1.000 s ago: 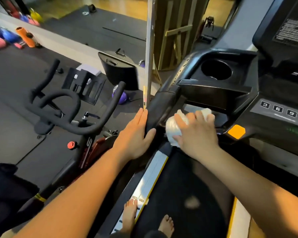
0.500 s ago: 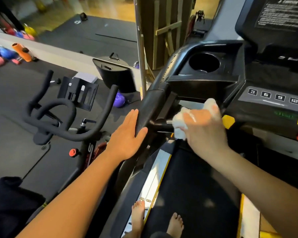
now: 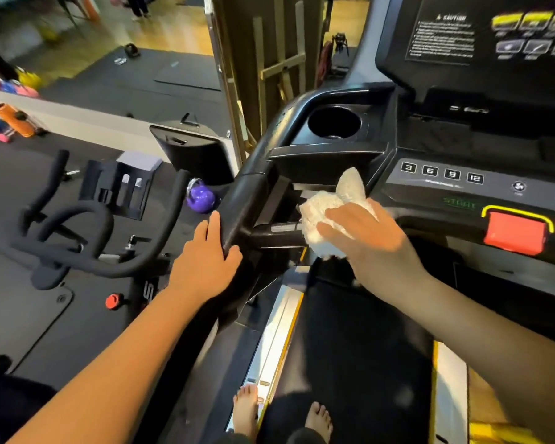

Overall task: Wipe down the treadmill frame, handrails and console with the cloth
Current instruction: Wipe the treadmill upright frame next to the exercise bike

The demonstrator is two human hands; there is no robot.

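From the head camera, the right hand [image 3: 366, 238] grips a bunched white cloth [image 3: 330, 206], fingers curled over it, and presses it against the short black crossbar [image 3: 276, 230] that runs from the left handrail [image 3: 244, 200] toward the console [image 3: 462, 187]; a loose corner of the cloth sticks up in front of the console's lower edge. The left hand [image 3: 205, 261] rests on the outer side of the handrail with fingers straight and together, thumb hooked over the rail's near edge, holding nothing else. Above the cloth sits the console's round cup holder [image 3: 334, 123], and to its right a row of number buttons [image 3: 441, 173] and a red stop tab [image 3: 515, 232] framed in yellow. Two bare feet [image 3: 247, 408] show at the bottom, the left one on the pale side rail [image 3: 276, 328], the right one on the dark belt [image 3: 350, 347]. To the left, well apart from the treadmill, stands an exercise bike [image 3: 87, 238], with a purple kettlebell [image 3: 201, 197] on the floor behind it.
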